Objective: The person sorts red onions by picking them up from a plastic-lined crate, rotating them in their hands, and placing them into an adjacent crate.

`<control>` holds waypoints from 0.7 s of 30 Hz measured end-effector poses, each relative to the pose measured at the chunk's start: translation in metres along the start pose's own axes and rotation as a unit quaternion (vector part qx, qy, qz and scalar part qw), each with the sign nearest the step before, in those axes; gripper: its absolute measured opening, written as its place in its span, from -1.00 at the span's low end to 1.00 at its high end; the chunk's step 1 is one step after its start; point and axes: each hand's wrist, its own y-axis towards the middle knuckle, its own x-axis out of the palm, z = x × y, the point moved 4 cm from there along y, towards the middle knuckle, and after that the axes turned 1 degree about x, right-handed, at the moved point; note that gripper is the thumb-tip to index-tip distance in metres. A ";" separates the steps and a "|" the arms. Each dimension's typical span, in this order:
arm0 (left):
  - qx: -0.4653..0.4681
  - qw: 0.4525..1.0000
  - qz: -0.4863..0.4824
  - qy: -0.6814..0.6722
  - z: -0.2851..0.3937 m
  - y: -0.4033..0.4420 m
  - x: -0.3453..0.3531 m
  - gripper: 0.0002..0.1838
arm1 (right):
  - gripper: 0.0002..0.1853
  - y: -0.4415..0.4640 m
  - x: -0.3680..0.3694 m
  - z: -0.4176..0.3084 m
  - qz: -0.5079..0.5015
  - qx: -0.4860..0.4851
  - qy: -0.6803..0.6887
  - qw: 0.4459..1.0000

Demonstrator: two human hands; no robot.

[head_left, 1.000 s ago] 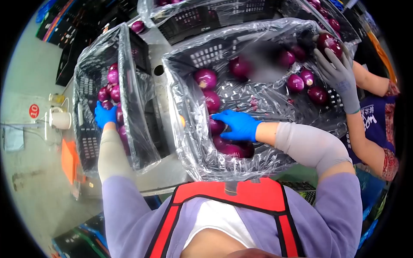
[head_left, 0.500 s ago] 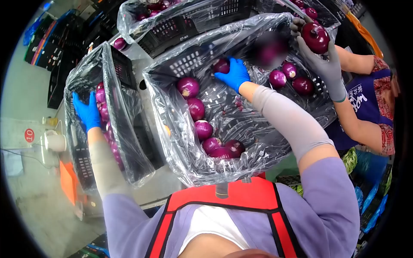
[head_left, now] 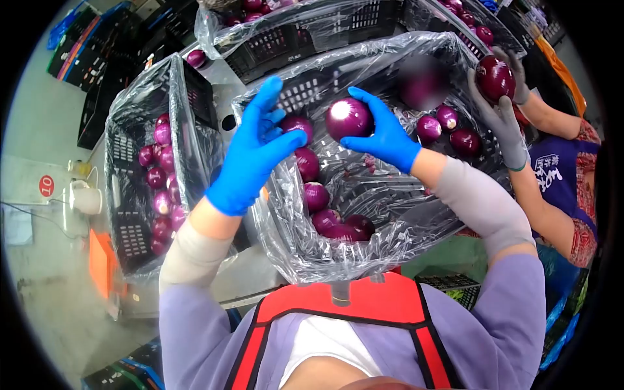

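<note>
My right hand [head_left: 383,130], in a blue glove, grips a large red onion [head_left: 350,119] above the middle crate [head_left: 286,244], which is lined with clear plastic. My left hand [head_left: 257,143], also blue-gloved, is raised over that crate's left edge with fingers apart and nothing in it. Several onions [head_left: 316,196] lie along the crate's left side and near corner, and a few smaller ones [head_left: 429,128] lie at its right. The narrower lined crate [head_left: 133,244] on the left holds several onions [head_left: 156,177].
A co-worker's grey-gloved hands [head_left: 504,127] hold a dark red onion [head_left: 495,78] at the right crate edge. Another lined crate [head_left: 286,49] stands behind. A loose onion [head_left: 195,58] lies near the left crate's far corner. An orange object [head_left: 103,263] is at left.
My left hand has left the left crate and risen over the middle crate's edge. My right hand has lifted an onion and brought it nearer. The view has shifted slightly.
</note>
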 end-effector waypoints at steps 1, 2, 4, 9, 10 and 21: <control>-0.002 1.000 -0.001 0.001 -0.007 0.001 0.003 -0.11 | -0.03 -0.005 -0.004 -0.022 0.005 -0.036 0.061 0.997; -0.011 1.000 -0.021 0.007 -0.014 0.003 0.008 -0.08 | -0.03 -0.007 -0.008 -0.037 0.008 -0.035 0.061 0.997; -0.020 0.999 -0.044 0.018 -0.016 0.005 0.019 -0.05 | -0.02 -0.008 -0.013 -0.069 0.010 -0.162 0.048 0.986; 0.044 0.994 -0.095 -0.029 -0.010 0.001 0.035 -0.03 | -0.05 -0.010 -0.011 -0.083 0.024 -0.227 0.025 0.973; 0.053 0.994 -0.097 -0.019 -0.010 0.001 0.035 -0.03 | -0.05 -0.012 -0.010 -0.080 0.026 -0.231 0.022 0.972; 0.058 0.993 -0.097 -0.027 -0.015 -0.004 0.036 -0.05 | -0.06 -0.016 -0.009 -0.081 0.019 -0.228 0.004 0.973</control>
